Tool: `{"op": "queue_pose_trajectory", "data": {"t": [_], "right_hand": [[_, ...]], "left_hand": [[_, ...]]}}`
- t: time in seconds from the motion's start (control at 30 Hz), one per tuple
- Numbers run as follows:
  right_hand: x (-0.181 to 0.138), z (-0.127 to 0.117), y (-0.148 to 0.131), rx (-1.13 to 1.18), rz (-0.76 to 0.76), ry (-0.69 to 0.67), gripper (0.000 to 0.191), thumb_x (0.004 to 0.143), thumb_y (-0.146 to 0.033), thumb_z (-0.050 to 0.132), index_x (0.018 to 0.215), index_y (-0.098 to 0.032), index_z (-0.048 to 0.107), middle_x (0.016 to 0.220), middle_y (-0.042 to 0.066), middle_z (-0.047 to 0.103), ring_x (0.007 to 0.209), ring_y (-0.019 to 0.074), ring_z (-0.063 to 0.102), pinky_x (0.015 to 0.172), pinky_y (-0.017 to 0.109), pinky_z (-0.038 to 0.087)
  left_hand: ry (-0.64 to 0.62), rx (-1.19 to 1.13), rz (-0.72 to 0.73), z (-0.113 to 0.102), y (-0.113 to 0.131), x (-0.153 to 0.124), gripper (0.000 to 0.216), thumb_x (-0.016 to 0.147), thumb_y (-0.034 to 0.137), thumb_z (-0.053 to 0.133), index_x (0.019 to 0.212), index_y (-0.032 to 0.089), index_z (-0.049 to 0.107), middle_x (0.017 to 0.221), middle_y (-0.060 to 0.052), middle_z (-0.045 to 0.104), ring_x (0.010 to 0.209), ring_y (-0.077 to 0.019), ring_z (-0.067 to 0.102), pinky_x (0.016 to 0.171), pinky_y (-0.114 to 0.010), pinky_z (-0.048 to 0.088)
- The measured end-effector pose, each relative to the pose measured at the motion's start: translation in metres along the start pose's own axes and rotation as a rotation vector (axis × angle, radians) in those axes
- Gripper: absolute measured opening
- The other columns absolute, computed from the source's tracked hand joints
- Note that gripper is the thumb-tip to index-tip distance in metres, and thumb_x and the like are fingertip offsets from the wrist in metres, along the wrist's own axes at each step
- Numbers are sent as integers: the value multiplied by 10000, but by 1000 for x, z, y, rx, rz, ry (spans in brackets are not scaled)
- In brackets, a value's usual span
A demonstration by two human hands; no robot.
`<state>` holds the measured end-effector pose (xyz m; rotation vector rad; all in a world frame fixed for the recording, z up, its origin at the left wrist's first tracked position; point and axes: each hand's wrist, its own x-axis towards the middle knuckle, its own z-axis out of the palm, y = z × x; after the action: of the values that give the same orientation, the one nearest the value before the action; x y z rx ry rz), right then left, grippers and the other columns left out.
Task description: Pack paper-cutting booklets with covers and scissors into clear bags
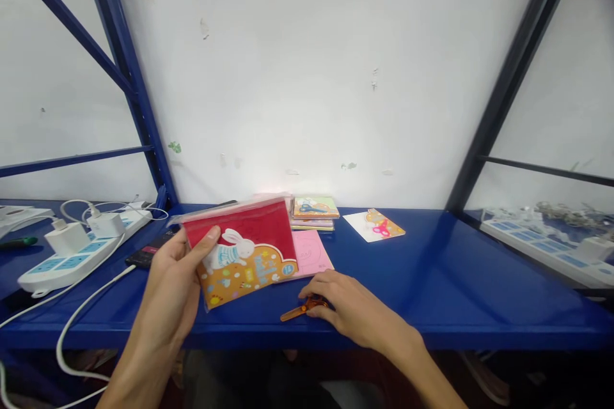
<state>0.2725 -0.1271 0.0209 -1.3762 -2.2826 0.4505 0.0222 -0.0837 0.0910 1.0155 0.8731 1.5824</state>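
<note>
My left hand (173, 281) holds a clear-wrapped pack of red paper with a white rabbit and orange band (244, 249), tilted up above the blue shelf (432, 281). Its thumb lies across the pack's front. My right hand (345, 303) rests on the shelf with curled fingers closed on small orange-handled scissors (302, 310), whose tip points left. A pink sheet (311, 252) lies flat just behind the scissors, partly under the pack.
A small stack of colourful packs (314, 212) and a loose card with an orange and pink picture (375, 225) lie near the wall. At left are a power strip with white chargers (81, 246), cables and a black device (146, 254). Another power strip (547, 249) sits at right beyond the dark post.
</note>
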Motion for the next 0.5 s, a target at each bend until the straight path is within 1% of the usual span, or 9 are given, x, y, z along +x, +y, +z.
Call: {"op": "queue_pose_trajectory", "data": {"t": [0.1, 0.17, 0.23, 0.37, 0.43, 0.5], "right_hand": [[-5, -5, 8, 42, 94, -7, 166, 928, -306, 718, 1082, -246, 734, 1093, 42, 715, 1047, 227, 652, 900, 305, 484], [-8, -8, 14, 81, 196, -25, 195, 848, -319, 794, 1016, -240, 733, 1030, 31, 694, 985, 223, 653, 830, 292, 490], [-11, -12, 18, 109, 271, -57, 206, 802, -337, 824, 955, -238, 728, 970, 17, 676, 929, 218, 652, 775, 287, 485], [-21, -27, 25, 84, 296, -105, 148, 831, -356, 781, 858, -238, 696, 907, 11, 670, 882, 218, 642, 739, 294, 469], [-31, -39, 30, 53, 304, -95, 155, 862, -359, 745, 825, -237, 656, 868, 9, 681, 851, 219, 638, 726, 299, 463], [-41, -53, 34, 43, 318, -65, 181, 922, -372, 674, 819, -238, 609, 816, 0, 693, 796, 208, 640, 711, 299, 458]], "left_hand": [[-66, -8, -51, 8, -10, -4, 398, 713, 292, 876, 1052, 160, 714, 934, -46, 821, 874, -241, 780, 677, -243, 618], [-112, -18, -85, 13, -17, -7, 436, 727, 330, 872, 1090, 154, 705, 966, -64, 821, 895, -254, 779, 708, -269, 620], [-141, -25, -97, 17, -24, -9, 479, 728, 365, 873, 1119, 150, 699, 994, -74, 819, 908, -264, 777, 733, -290, 619], [-143, -11, -100, 21, -37, -11, 529, 707, 414, 882, 1118, 138, 697, 976, -81, 816, 898, -274, 775, 731, -297, 609], [-142, 7, -112, 23, -44, -12, 534, 718, 446, 870, 1113, 131, 698, 958, -86, 815, 889, -271, 773, 737, -299, 603], [-144, 15, -114, 24, -50, -12, 528, 729, 458, 859, 1109, 127, 700, 965, -90, 813, 899, -267, 770, 772, -305, 597]]}}
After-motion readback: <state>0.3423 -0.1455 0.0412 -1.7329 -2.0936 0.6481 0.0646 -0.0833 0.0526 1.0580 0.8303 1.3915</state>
